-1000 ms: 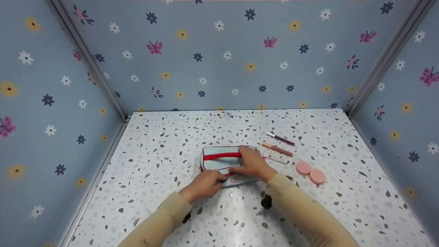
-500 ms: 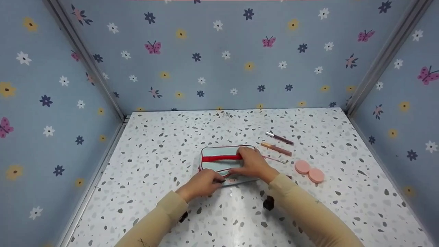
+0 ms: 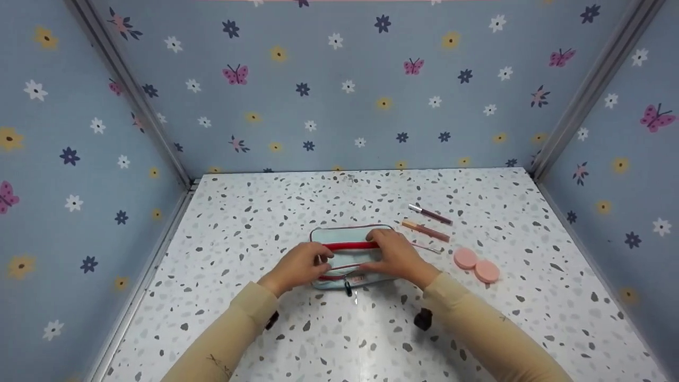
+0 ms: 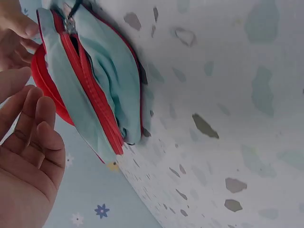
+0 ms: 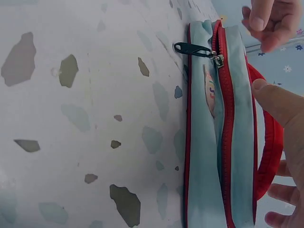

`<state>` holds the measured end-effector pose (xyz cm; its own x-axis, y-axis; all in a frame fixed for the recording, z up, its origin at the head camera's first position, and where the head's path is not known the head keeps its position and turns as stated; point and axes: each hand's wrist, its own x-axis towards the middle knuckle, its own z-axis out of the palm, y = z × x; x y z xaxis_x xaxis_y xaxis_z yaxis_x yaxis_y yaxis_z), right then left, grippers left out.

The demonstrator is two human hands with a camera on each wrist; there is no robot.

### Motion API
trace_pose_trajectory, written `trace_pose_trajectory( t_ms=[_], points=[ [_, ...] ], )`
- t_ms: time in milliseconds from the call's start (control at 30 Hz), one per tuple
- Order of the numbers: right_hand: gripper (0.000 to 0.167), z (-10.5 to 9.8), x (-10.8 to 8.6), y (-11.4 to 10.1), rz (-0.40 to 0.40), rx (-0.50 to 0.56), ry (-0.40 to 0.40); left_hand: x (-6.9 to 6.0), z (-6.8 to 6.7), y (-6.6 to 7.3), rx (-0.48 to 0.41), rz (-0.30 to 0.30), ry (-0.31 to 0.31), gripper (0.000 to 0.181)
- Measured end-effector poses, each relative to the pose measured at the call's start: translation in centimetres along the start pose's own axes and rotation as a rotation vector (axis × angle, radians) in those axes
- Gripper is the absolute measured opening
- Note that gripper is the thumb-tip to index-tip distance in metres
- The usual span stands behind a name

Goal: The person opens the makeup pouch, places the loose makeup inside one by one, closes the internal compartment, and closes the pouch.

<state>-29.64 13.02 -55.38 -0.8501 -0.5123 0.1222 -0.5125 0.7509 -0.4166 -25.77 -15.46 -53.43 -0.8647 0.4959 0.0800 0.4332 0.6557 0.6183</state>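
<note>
Head view, lower centre: the pale-blue, red-piped fabric pouch (image 3: 346, 258), which I judge light, soft, best held by its red strap handle (image 3: 350, 245); left hand (image 3: 298, 266) loosely curled, empty; right hand (image 3: 401, 257) spread wide over it.

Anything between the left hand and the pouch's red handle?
Nothing visible. The left hand is right by the left end of the red handle; contact is unclear. The right hand is at the other end, not between. Pink discs and tubes lie right of the pouch, out of that path.
</note>
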Motion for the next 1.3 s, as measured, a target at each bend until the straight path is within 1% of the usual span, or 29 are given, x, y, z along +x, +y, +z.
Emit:
trace_pose_trajectory(
  t_ms=[100, 233, 333, 400, 500, 600, 700, 833, 900, 1000, 1133, 1200, 1300],
  points=[
    [0.059, -0.1, -0.4, 0.0, -0.038, -0.001, 0.031, 0.5, -0.2, -0.4, 0.009, -0.001, 0.010, 0.031],
    [0.052, -0.2, -1.0, 0.0, -0.086, -0.005, 0.061, 1.1, -0.2, -0.8, 0.040, 0.001, 0.006, 0.050],
    [0.051, -0.2, -1.6, -0.2, -0.108, -0.005, 0.074, 1.4, 0.0, -1.2, 0.058, -0.001, -0.016, 0.066],
    [0.051, -0.1, -1.9, -0.3, -0.117, -0.012, 0.077, 1.6, 0.1, -1.5, 0.057, -0.005, -0.042, 0.075],
    [0.053, 0.0, -2.4, -0.5, -0.126, -0.019, 0.076, 1.8, 0.2, -1.8, 0.040, -0.012, -0.069, 0.082],
    [0.054, 0.1, -2.8, -0.8, -0.130, -0.014, 0.078, 1.9, 0.4, -2.0, 0.019, -0.015, -0.072, 0.084],
    [0.054, 0.2, -3.1, -1.1, -0.132, -0.002, 0.082, 2.1, 0.5, -2.2, 0.018, -0.026, -0.068, 0.085],
    [0.053, 0.4, -3.5, -1.5, -0.141, 0.011, 0.088, 2.3, 0.5, -2.3, 0.038, -0.051, -0.083, 0.083],
    [0.053, 0.6, -3.7, -1.8, -0.142, 0.026, 0.077, 2.3, 0.5, -2.3, 0.046, -0.048, -0.088, 0.081],
    [0.050, 0.8, -3.9, -2.1, -0.150, 0.039, 0.058, 2.3, 0.5, -2.3, 0.084, -0.021, -0.093, 0.080],
    [0.044, 1.2, -4.2, -2.4, -0.168, 0.010, 0.047, 2.5, 0.6, -2.3, 0.151, 0.009, -0.103, 0.082],
    [0.042, 1.4, -4.2, -2.5, -0.177, -0.003, 0.044, 2.6, 0.7, -2.3, 0.171, 0.011, -0.104, 0.082],
    [0.043, 1.5, -4.3, -2.7, -0.179, -0.002, 0.024, 2.7, 0.7, -2.4, 0.175, 0.004, -0.101, 0.080]
  ],
)
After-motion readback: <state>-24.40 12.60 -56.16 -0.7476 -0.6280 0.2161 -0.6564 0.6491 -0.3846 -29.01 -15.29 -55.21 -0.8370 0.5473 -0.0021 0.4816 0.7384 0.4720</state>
